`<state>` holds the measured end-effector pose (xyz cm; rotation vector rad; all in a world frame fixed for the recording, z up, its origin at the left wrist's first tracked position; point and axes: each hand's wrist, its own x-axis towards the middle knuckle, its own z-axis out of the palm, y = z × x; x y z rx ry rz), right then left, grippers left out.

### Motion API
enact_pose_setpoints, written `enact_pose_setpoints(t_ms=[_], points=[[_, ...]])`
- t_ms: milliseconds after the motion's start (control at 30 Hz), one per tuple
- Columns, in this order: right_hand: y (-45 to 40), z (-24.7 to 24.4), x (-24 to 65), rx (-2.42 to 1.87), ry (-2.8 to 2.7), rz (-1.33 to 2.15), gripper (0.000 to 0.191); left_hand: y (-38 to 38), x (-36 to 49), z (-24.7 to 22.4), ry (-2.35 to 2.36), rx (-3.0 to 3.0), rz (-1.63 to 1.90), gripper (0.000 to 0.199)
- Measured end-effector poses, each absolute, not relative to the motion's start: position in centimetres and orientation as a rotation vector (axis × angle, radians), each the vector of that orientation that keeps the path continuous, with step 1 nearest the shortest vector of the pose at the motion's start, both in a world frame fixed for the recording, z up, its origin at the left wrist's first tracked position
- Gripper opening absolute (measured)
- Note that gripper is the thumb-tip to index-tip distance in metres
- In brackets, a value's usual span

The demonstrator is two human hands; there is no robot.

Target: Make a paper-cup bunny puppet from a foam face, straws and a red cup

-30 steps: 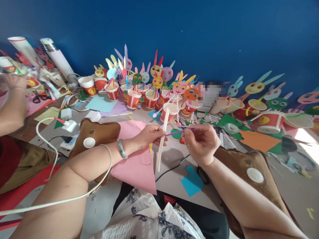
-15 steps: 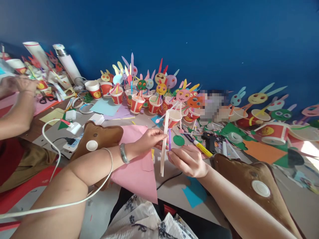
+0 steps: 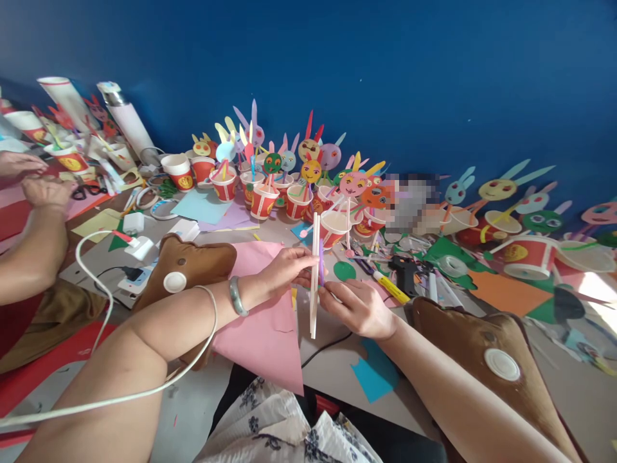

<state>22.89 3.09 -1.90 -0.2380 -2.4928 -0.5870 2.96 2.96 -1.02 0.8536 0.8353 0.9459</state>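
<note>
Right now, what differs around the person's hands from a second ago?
The right hand has moved left and lower, turning the thin purple strip from sideways to roughly upright beside the long pale straight sticks, which lean less. I see no clear fresh grasp or release. The left hand still pinches the sticks, and the large pink paper sheet stays in place.

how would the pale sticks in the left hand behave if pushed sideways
Probably stiff: the pale sticks run straight above and below the left hand without visible sagging. Likely light, being so slender. Pinched around mid-length, they might swivel.
</note>
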Motion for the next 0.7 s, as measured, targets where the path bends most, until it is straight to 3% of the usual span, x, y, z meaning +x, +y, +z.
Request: enact_pose_setpoints(t_ms=[500, 600, 700], points=[[2.93, -1.18, 22.39, -0.220, -2.563, -0.629, 0.014, 3.36, 2.59, -1.73, 0.852, 0.946, 0.979, 0.037], [2.81, -1.63, 22.27, -0.262, -2.563, -0.343, 0.013, 3.49, 2.55, -1.70, 0.861, 0.960, 1.002, 0.036], [2.65, -2.08, 21.92, -0.531, -2.337, 0.223, 0.009, 3.50, 2.68, -1.62, 0.879, 0.923, 1.006, 0.037]])
